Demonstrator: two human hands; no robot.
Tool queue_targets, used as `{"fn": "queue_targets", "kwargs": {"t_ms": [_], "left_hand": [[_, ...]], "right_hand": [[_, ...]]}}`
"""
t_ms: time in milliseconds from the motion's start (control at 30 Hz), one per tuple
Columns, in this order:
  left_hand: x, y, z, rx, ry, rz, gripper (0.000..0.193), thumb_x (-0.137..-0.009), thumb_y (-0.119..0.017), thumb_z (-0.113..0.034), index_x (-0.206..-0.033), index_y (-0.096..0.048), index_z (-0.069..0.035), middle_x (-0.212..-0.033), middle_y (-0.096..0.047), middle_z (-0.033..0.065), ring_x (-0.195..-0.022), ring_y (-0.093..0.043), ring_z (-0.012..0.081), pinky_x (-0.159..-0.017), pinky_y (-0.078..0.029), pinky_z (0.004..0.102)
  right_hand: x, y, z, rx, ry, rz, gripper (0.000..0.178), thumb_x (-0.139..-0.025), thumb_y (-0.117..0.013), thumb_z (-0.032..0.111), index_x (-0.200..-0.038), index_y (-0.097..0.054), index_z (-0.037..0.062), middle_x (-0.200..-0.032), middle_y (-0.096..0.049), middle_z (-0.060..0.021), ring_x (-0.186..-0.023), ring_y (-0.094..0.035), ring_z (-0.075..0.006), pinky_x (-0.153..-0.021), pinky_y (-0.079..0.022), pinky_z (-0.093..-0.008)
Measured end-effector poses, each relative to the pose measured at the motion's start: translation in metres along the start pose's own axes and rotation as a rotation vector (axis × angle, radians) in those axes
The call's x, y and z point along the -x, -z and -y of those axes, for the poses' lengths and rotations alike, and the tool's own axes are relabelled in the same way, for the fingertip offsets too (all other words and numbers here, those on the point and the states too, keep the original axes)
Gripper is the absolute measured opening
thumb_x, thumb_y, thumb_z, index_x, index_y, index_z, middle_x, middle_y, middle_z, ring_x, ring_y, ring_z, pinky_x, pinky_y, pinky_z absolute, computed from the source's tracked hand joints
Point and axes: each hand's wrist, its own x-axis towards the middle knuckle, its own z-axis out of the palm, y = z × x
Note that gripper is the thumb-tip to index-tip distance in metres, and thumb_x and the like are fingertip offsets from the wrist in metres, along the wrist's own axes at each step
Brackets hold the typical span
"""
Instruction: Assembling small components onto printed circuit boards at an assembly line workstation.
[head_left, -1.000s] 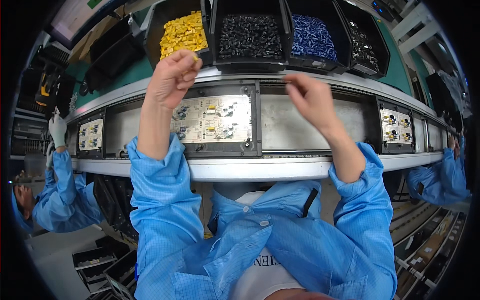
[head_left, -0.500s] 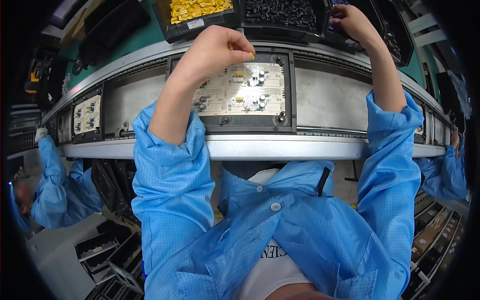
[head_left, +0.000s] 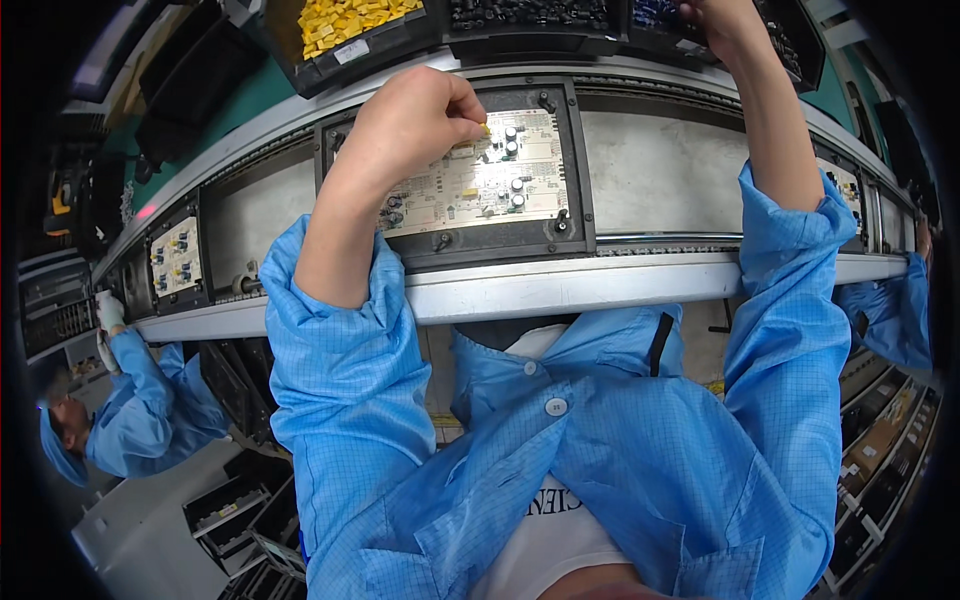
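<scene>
My left hand [head_left: 418, 118] is over the pale circuit board [head_left: 540, 178], with thumb and forefinger closed on a small yellow box capacitor [head_left: 486, 128]. That capacitor is at the board's upper part, beside upright black round capacitors [head_left: 511, 142]. Whether its legs are in the board, I cannot tell. The board lies in a black frame [head_left: 480, 247] and carries another yellow capacitor [head_left: 470, 193]. My right hand [head_left: 735, 25] is at the bin of blue parts [head_left: 655, 14], its fingers curled together at the picture's top edge. What they hold, if anything, is hidden.
Behind the conveyor rail [head_left: 560, 282] stand a bin of yellow capacitors [head_left: 350, 25] and a bin of black parts [head_left: 530, 14]. Another framed board [head_left: 176, 257] sits farther left on the line. A co-worker in blue [head_left: 150, 405] is at left, another sleeve [head_left: 890, 310] at right.
My left hand has lowered the yellow capacitor from above the board's far edge to its surface. My right hand has shifted farther up at the blue parts' bin. The view has tilted slightly.
</scene>
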Motion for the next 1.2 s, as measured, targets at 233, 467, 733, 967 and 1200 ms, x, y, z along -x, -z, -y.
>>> {"fn": "queue_targets", "kwargs": {"t_ms": [233,467,733,967,1200], "left_hand": [[0.004,-0.002,-0.002,-0.091,-0.067,0.015,0.014,-0.076,-0.071,-0.013,-0.087,-0.073,-0.003,-0.078,-0.069,0.0148,-0.074,-0.067,0.0289,-0.069,-0.051,0.0381],[0.01,-0.004,-0.014,-0.229,-0.088,-0.007,0.014,-0.076,-0.068,-0.012,-0.086,-0.073,-0.004,-0.083,-0.069,0.0144,-0.08,-0.066,0.0315,-0.073,-0.051,0.04],[0.016,-0.007,-0.018,-0.388,-0.194,-0.115,0.011,-0.076,-0.065,-0.01,-0.082,-0.073,-0.005,-0.084,-0.067,0.0116,-0.081,-0.065,0.0316,-0.073,-0.052,0.0403],[0.014,-0.011,-0.013,-0.31,-0.231,-0.096,0.01,-0.076,-0.065,-0.011,-0.08,-0.072,-0.004,-0.084,-0.067,0.0114,-0.08,-0.065,0.0312,-0.072,-0.052,0.0401],[0.014,-0.013,-0.017,-0.322,-0.116,-0.112,0.01,-0.074,-0.068,-0.012,-0.079,-0.072,-0.005,-0.083,-0.066,0.0115,-0.079,-0.065,0.0319,-0.072,-0.052,0.0405]], "right_hand": [[0.001,0.025,0.003,-0.761,-0.285,0.15,0.016,-0.096,-0.054,0.007,-0.105,-0.06,-0.0052,-0.081,-0.061,-0.0072,-0.067,-0.059,-0.0119,-0.057,-0.053,-0.0178],[0.059,0.018,0.016,-0.862,-0.409,0.248,0.013,-0.091,-0.059,0.006,-0.095,-0.062,-0.0053,-0.083,-0.064,-0.0113,-0.07,-0.063,-0.0148,-0.058,-0.056,-0.0191],[0.098,0.003,-0.002,-0.837,-0.472,0.411,0.017,-0.089,-0.063,0.004,-0.104,-0.064,-0.0046,-0.085,-0.066,-0.0108,-0.069,-0.063,-0.0142,-0.055,-0.052,-0.0163],[0.102,-0.007,-0.01,-0.744,-0.43,0.453,0.016,-0.091,-0.063,0.004,-0.104,-0.064,-0.0042,-0.087,-0.067,-0.0108,-0.073,-0.065,-0.0155,-0.069,-0.056,-0.0222],[0.1,-0.012,-0.032,-0.453,-0.271,0.687,0.032,-0.092,-0.065,0.015,-0.118,-0.06,-0.003,-0.1,-0.066,-0.0062,-0.081,-0.064,-0.0045,-0.069,-0.054,-0.0114]]}}
